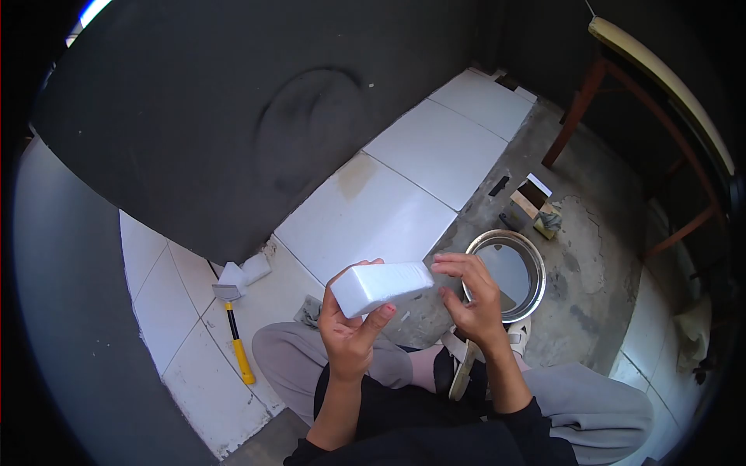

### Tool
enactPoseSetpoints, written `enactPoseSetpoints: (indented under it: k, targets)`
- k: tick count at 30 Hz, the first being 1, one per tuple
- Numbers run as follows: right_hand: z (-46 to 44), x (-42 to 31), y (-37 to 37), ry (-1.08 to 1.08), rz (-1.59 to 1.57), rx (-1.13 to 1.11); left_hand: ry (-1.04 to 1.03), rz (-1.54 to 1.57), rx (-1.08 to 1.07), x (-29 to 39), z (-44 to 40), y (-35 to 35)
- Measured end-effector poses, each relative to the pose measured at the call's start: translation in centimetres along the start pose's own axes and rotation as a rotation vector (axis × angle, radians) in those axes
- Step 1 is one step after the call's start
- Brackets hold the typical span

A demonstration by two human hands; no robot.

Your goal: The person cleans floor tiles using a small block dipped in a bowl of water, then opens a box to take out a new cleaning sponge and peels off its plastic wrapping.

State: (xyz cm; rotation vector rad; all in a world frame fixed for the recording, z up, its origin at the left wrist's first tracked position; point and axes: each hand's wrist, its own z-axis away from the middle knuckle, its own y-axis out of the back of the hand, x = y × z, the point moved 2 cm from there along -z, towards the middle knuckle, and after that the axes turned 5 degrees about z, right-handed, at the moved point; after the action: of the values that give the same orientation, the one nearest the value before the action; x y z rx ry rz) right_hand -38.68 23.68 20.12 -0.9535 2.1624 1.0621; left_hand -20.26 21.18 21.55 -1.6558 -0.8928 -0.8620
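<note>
A white block (381, 289), possibly foam, with a smooth front face and rough edges, is held up over my lap. My left hand (347, 340) grips it from the left, thumb below and fingers behind. Close to the block's right end is my right hand (475, 304), with thumb and fingers apart and nothing between them. Whether a fingertip touches the block I cannot tell. Behind that hand a round metal basin (538, 299) with water in it stands on the floor.
A scraper (240, 349) with a yellow-black handle lies left on the tiles (194, 380), near white foam-like chunks (253, 269). Past the basin are a small open box (525, 203) and a yellowish sponge-like piece (547, 225). A wooden chair (576, 116) stands upper right. A dark wall (233, 140) rises ahead.
</note>
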Motion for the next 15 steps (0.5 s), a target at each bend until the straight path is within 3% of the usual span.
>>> enactPoseSetpoints:
  k: [8, 15]
  targets:
    - [-1.0, -5.9, 1.3, 0.183, 0.036, 0.082, -0.105, -0.237, -0.1, -0.7, 0.0, -0.3]
    - [-0.5, -5.6, 0.6, 0.29, 0.097, 0.102, -0.341, -0.532, -0.112, -0.1, -0.2, -0.6]
